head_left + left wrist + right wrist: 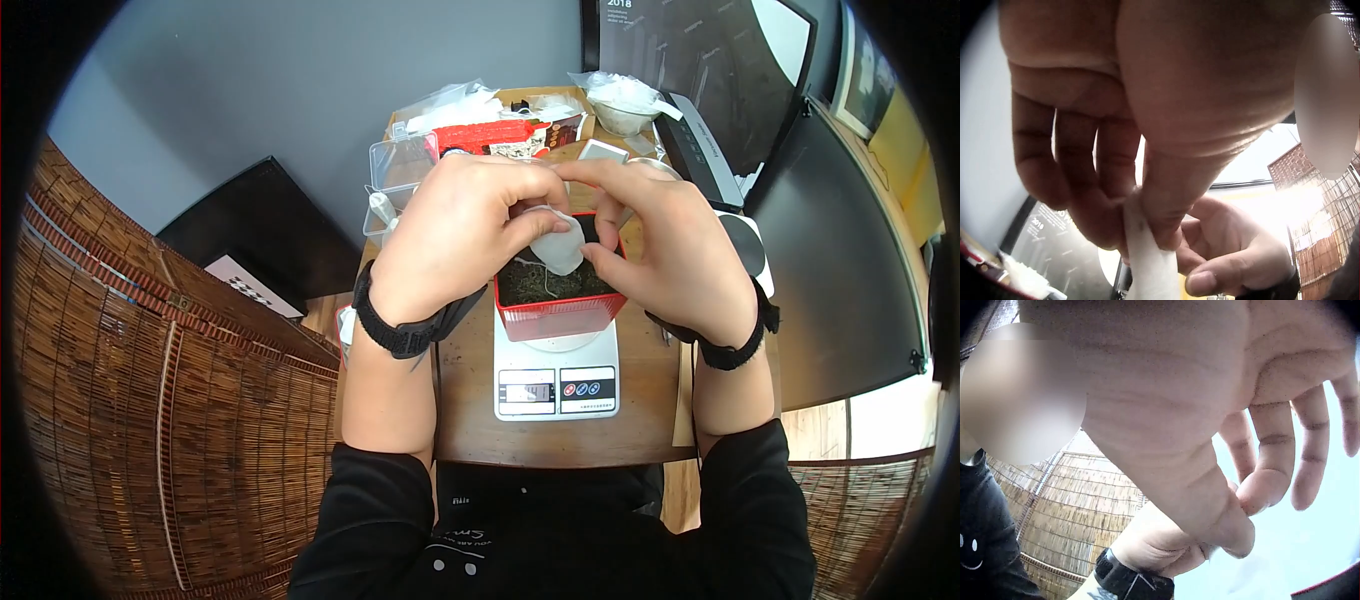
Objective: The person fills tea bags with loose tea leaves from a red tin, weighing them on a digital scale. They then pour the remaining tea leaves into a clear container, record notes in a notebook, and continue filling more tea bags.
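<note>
My left hand (470,225) pinches the upper part of a small white pouch (562,248) between thumb and fingertips. The pouch looks like a tea bag, and a thin string (546,280) hangs below it. My right hand (680,245) is at the pouch's right side, thumb tip at its edge, fingers bent and spread. In the right wrist view the right fingers (1272,456) show apart, with no object visible between them. Below both hands stands a red basket (557,318) holding dark, dry leafy bits (525,285). It sits on a white digital kitchen scale (557,350).
Behind the hands are a clear plastic box (400,160), a red package (485,135) and a bowl with white contents (628,112). A monitor (700,70) stands at the back right. A woven screen (200,400) closes the left side.
</note>
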`<state>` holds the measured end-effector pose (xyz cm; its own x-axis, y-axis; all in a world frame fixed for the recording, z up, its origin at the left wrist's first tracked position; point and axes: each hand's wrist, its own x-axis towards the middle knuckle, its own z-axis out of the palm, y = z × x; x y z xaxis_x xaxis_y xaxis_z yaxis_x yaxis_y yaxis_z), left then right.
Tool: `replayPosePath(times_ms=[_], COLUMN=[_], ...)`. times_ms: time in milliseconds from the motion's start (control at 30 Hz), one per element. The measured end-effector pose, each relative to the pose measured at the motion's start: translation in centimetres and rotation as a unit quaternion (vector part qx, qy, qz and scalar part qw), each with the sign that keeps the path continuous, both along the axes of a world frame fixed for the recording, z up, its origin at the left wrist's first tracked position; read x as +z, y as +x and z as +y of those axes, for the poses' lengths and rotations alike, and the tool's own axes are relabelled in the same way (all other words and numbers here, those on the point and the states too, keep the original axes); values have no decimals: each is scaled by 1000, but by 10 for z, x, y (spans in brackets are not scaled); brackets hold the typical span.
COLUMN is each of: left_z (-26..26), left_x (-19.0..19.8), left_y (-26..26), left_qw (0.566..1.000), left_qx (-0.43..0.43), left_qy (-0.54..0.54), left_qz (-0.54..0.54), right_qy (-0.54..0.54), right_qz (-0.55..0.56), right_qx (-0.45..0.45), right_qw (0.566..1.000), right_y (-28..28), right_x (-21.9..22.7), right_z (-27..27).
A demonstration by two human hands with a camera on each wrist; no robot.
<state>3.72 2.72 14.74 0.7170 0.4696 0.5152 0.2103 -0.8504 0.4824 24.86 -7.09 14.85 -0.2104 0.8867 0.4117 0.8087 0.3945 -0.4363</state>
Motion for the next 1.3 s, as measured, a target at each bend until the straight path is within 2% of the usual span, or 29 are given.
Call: replayPosePath(times_ms=[67,100,200,267,400,433,500,600,700,767,1033,1233,1300], left_z=[0,0,2,3,4,3,2,2,4,4,-1,-4,2], left_x=[-1,-2,-2,-2,-3,-3,-1,-1,-3,-3,0,8,1], left_y=[0,1,0,0,0,-1,-2,-1,0,0,3,-3,-4], left_qw=[1000,1000,1000,1000,999,999,999,999,999,999,999,999,999], left_qx=[-8,-16,-10,-13,-27,-27,-20,-12,-23,-24,-23,18,8], left_qy=[1,2,13,11,27,27,26,31,29,31,32,-50,35], left_qz=[-9,-17,-11,-9,-33,-32,-23,-20,-33,-36,-32,-4,-17], right_qy=[128,128,222,28,-15,84,183,180,117,36,86,87,84], right_qz=[27,27,-11,-6,26,7,-13,9,32,27,-5,21,33], right_qx=[59,59,69,4,28,47,66,60,58,52,35,15,13], right_qw=[990,990,973,1000,999,995,981,982,991,998,996,996,996], right_y=[0,0,1,2,1,1,2,1,1,1,3,7,7], right_x=[-11,-13,-10,1,-1,-9,-13,-11,-7,-6,-10,-9,-9], right_z=[5,7,8,-1,0,4,7,6,3,2,7,8,9])
